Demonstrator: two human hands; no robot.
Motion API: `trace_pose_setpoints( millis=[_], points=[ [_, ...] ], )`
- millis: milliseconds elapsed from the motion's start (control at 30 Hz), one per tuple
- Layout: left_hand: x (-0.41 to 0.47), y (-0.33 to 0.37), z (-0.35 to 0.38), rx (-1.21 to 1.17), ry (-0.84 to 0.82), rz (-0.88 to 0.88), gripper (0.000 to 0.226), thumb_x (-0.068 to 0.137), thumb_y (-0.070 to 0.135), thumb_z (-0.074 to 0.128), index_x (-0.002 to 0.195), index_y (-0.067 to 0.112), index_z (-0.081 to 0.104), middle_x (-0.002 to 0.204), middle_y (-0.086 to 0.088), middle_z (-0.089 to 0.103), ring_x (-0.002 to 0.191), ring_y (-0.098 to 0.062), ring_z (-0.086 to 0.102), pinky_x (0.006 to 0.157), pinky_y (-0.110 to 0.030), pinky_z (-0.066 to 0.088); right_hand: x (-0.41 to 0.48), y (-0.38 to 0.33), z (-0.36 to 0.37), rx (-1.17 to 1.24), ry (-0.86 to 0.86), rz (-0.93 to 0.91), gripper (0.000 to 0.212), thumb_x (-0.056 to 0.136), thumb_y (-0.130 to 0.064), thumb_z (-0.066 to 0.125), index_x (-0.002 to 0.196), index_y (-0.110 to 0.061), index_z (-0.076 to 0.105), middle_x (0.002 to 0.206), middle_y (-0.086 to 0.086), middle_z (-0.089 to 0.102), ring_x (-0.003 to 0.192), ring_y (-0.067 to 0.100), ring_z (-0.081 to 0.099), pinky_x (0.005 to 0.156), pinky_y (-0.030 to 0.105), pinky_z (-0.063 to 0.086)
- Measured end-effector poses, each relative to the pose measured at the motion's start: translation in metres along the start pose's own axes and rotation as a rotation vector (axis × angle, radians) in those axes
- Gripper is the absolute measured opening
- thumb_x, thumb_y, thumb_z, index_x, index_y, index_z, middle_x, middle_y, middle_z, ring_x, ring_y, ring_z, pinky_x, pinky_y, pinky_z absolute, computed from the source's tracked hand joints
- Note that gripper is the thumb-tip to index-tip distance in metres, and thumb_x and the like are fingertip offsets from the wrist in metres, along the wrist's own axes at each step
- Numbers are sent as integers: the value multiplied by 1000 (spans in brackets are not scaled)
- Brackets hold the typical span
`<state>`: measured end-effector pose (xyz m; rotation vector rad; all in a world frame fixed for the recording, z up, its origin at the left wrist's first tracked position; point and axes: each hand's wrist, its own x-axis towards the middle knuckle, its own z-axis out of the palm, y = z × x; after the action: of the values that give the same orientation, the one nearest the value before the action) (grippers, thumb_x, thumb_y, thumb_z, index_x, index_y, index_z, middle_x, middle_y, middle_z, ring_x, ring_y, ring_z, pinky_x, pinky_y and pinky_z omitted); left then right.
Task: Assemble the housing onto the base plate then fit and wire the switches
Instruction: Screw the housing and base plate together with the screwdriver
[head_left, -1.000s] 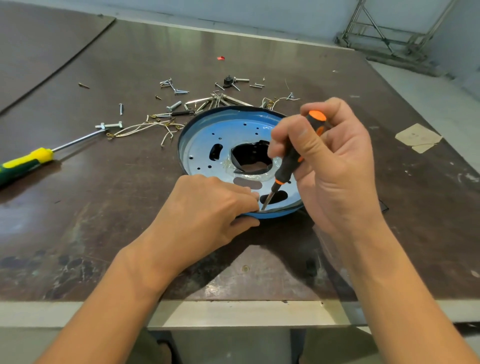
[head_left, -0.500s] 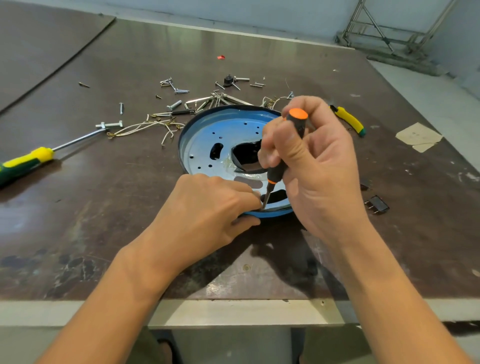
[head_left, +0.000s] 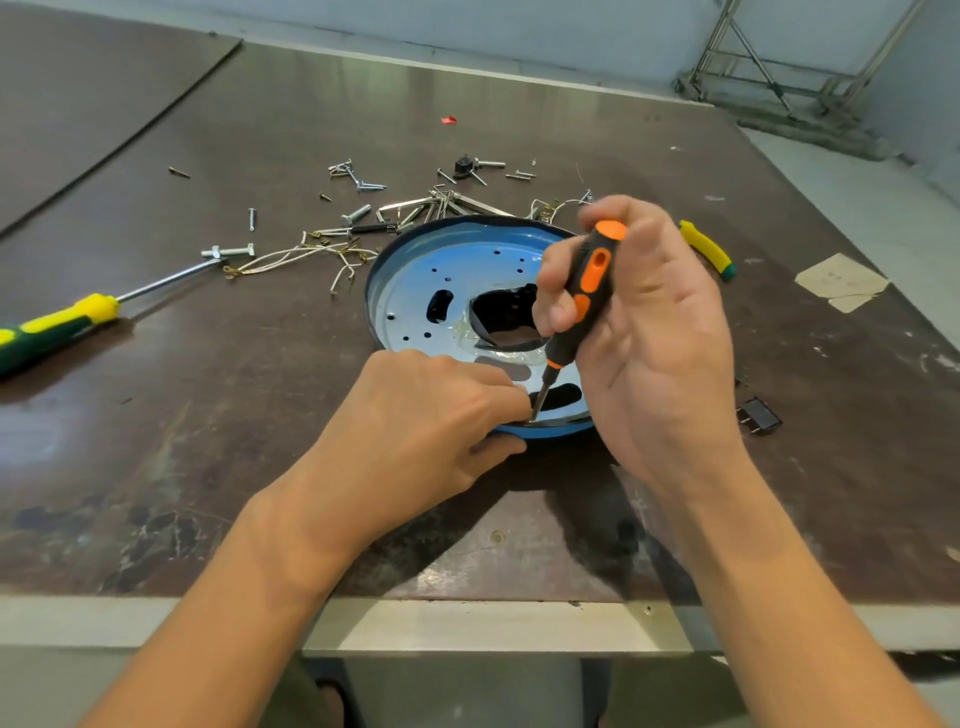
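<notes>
A round blue-rimmed metal base plate (head_left: 426, 280) with holes and a dark central opening lies on the brown table. My right hand (head_left: 654, 338) grips a black-and-orange screwdriver (head_left: 592, 280), held nearly upright, its tip down at the plate's near rim. My left hand (head_left: 415, 431) rests on that near rim, its fingertips curled right beside the screwdriver tip; what they pinch is hidden. A small black switch (head_left: 759, 415) lies on the table right of my right hand.
Loose screws, bolts and wire leads (head_left: 363, 228) are scattered behind the plate. A yellow-green screwdriver (head_left: 62, 325) lies at the left. A yellow-handled tool (head_left: 706, 249) shows behind my right hand. A paper scrap (head_left: 841, 283) lies at the right. The table's front edge (head_left: 467, 623) is close.
My right hand has rotated and shifted left with the screwdriver, which now stands more upright; the yellow-handled tool and the black switch came into view. My left hand stayed on the rim.
</notes>
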<state>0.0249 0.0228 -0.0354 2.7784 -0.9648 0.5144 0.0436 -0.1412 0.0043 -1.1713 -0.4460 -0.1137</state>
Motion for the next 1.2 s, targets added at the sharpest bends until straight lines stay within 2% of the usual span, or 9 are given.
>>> trace_pose_setpoints(
  millis=[100, 200, 300, 433, 533, 667, 867, 1033, 1200],
  points=[
    [1, 0, -2, -24, 20, 8, 13, 85, 44, 68, 93, 34, 69, 92, 15, 71, 76, -16, 69, 48, -31, 47, -1, -3, 0, 18, -71, 39, 28, 107, -17, 35, 121, -7, 58, 90, 10, 62, 74, 19, 51, 74, 29, 47],
    [1, 1, -2, -10, -7, 1, 15, 87, 46, 65, 98, 36, 69, 94, 15, 70, 78, -14, 68, 51, -32, 49, -2, -4, 4, -65, -78, 12, 15, 100, -12, 53, 112, -6, 58, 90, 8, 64, 76, 21, 55, 73, 32, 49],
    [1, 1, -2, -4, -4, -4, 15, 87, 46, 64, 98, 37, 68, 95, 15, 70, 77, -14, 68, 50, -32, 49, -2, -3, 5, -107, -7, -54, 18, 92, -7, 65, 105, -9, 52, 90, 15, 65, 77, 27, 61, 71, 33, 49],
    [0, 1, -2, 26, -8, -8, 14, 89, 47, 61, 93, 35, 64, 95, 16, 68, 76, -13, 66, 49, -30, 46, 0, -5, 0, -102, 85, -62, 20, 93, -2, 62, 101, -10, 46, 83, 13, 67, 69, 28, 63, 68, 33, 49],
    [1, 2, -3, 18, 11, -9, 13, 85, 45, 67, 94, 36, 68, 91, 16, 69, 73, -14, 67, 47, -28, 44, -4, -3, 4, -95, -3, -45, 8, 99, -11, 54, 105, -11, 49, 79, 10, 56, 64, 19, 50, 66, 28, 45],
    [3, 2, -5, -4, 14, 0, 16, 81, 43, 72, 95, 35, 73, 89, 16, 71, 73, -16, 68, 47, -30, 47, -8, -4, 9, -122, -106, -10, 30, 107, -18, 35, 124, -6, 57, 88, 9, 60, 75, 19, 51, 71, 31, 43],
    [0, 2, -6, -9, -14, -12, 27, 92, 52, 46, 107, 43, 66, 101, 20, 69, 77, -14, 67, 53, -30, 48, -10, -4, 22, -181, -114, -44, 18, 97, -6, 51, 112, 1, 59, 96, 10, 68, 91, 24, 66, 76, 34, 49],
    [0, 3, -8, -21, -7, -15, 20, 91, 49, 53, 98, 40, 69, 93, 18, 70, 70, -15, 64, 47, -25, 34, -12, -4, 28, -151, -25, -73, 22, 88, 8, 63, 103, -1, 50, 84, 13, 61, 71, 18, 64, 70, 27, 54],
    [0, 2, -7, -33, -16, -12, 20, 89, 49, 57, 101, 41, 70, 95, 20, 70, 77, -8, 67, 50, -26, 43, -7, -6, 21, -144, 21, -24, 9, 98, -14, 55, 106, -9, 52, 87, 15, 57, 68, 20, 53, 66, 30, 46]
  ],
)
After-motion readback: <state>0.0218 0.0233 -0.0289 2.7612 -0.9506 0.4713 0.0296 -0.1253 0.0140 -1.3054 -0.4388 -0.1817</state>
